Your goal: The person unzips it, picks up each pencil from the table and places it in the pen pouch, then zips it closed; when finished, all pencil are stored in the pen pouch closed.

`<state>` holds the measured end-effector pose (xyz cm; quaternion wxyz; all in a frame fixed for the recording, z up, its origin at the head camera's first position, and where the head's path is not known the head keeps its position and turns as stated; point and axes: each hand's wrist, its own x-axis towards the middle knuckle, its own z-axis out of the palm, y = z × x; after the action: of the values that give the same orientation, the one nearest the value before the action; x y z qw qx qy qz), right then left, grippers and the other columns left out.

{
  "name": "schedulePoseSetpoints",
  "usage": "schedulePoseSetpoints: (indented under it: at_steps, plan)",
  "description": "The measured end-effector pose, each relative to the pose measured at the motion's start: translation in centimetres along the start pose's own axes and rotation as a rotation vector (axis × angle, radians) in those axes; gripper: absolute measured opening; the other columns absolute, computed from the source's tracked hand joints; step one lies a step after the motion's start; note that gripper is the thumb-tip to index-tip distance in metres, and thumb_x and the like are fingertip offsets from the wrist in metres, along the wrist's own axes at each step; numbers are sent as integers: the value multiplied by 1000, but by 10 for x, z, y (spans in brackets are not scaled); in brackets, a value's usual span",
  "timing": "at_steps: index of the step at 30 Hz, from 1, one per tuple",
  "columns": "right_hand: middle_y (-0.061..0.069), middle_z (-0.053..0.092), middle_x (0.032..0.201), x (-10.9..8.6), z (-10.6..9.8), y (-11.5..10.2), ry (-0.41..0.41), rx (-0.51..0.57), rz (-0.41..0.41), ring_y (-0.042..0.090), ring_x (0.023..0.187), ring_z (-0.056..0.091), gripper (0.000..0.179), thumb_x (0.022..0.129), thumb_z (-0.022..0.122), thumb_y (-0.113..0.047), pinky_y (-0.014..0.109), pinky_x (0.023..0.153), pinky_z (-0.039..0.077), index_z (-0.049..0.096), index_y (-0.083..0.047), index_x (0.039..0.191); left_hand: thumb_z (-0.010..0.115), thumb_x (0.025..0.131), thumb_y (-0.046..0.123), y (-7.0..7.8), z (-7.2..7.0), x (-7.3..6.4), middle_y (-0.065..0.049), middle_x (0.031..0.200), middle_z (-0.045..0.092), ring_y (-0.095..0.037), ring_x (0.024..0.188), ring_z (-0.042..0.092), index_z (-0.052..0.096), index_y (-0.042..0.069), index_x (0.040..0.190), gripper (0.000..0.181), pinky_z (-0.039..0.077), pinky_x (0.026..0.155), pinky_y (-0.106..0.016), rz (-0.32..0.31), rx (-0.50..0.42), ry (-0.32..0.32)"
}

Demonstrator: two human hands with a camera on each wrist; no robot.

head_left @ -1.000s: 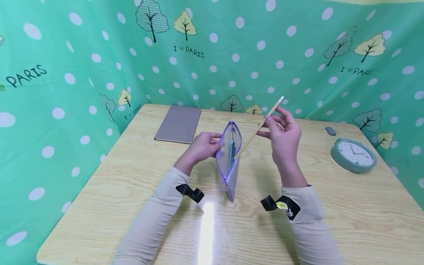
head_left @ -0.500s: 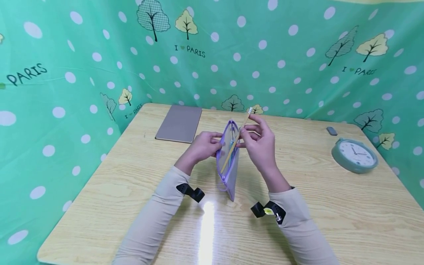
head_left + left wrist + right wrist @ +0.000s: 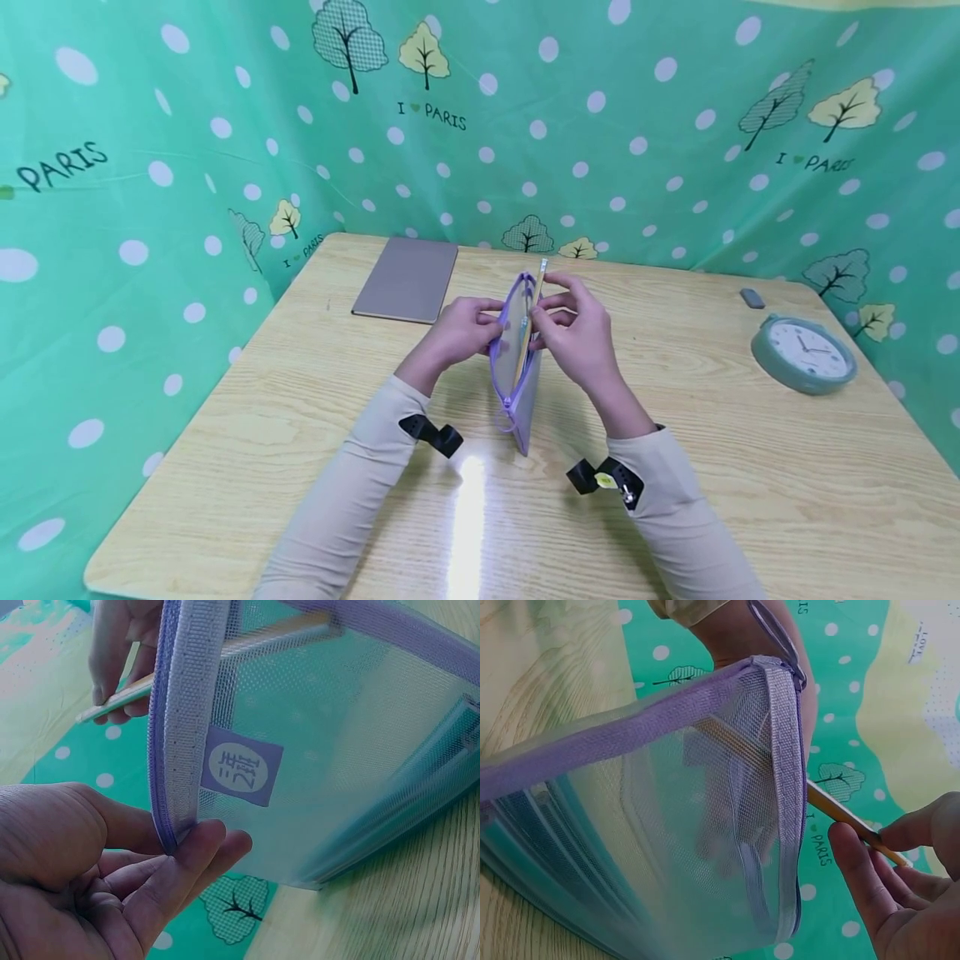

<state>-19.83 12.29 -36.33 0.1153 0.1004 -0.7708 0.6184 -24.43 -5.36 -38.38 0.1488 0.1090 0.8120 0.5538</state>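
A see-through mesh pencil case (image 3: pixel 528 417) with purple zip edging stands on the table, its mouth open upward. My left hand (image 3: pixel 467 327) pinches the left edge of the mouth between thumb and fingers. In my right hand (image 3: pixel 577 333) a yellow pencil (image 3: pixel 538 282) is pinched near its eraser end. The pencil's lower part slants down inside the case, seen through the mesh in the right wrist view. Several pens (image 3: pixel 570 832) lie along the bottom of the case. A small purple label (image 3: pixel 241 766) marks its side in the left wrist view.
A grey-brown notebook (image 3: pixel 407 280) lies at the back left of the wooden table (image 3: pixel 300 433). On the right are a round green clock (image 3: pixel 802 353) and a small grey eraser-like block (image 3: pixel 752 298). A green patterned curtain (image 3: pixel 570 100) hangs behind the table.
My right hand has moved left and down to the case, bringing the pencil from beside the mouth to inside it and more upright. The left hand has stayed on the edge.
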Motion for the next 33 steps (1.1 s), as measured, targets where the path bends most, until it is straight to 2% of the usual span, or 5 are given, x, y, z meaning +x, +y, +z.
schedulePoseSetpoints:
  at_steps: [13, 19, 23, 28, 33]
  plan:
    - [28, 68, 106, -1, -1, -1, -84, -112, 32, 24, 75, 73, 47, 97, 63, 4, 31, 61, 67, 51, 3, 143, 56, 103, 1, 1, -1, -1, -24, 123, 72, -32, 95, 77, 50, -4, 149, 46, 67, 79, -32, 1, -13, -13]
    - [24, 71, 109, -3, -7, -5, -110, -279, 20, 34, 86, 75, 47, 98, 65, -4, 35, 67, 68, 52, 2, 143, 56, 103, -1, 1, -2, -1, -25, 123, 71, -32, 94, 77, 49, -5, 149, 47, 67, 78, -31, -3, -25, -10]
    - [17, 75, 102, -10, -14, -11, -194, -439, -98, 30, 86, 75, 39, 97, 69, -6, 38, 70, 67, 61, 1, 135, 55, 103, -1, 0, -4, 0, -24, 122, 72, -32, 94, 77, 48, -5, 149, 47, 67, 79, -31, -9, -29, -7]
    - [9, 75, 91, -21, -18, -15, -422, -526, -353, 22, 80, 73, 34, 87, 79, -2, 29, 66, 65, 70, 3, 120, 54, 104, 0, -1, -8, 1, -26, 122, 71, -32, 94, 77, 48, -5, 150, 46, 67, 80, -32, -2, -26, -6]
    - [11, 72, 109, -33, -7, -19, -609, -743, -487, 20, 88, 70, 50, 74, 93, -19, 30, 71, 64, 72, -6, 117, 54, 105, 1, -3, -13, 2, -26, 124, 70, -33, 96, 77, 47, -5, 150, 46, 67, 81, -32, -4, -23, 13]
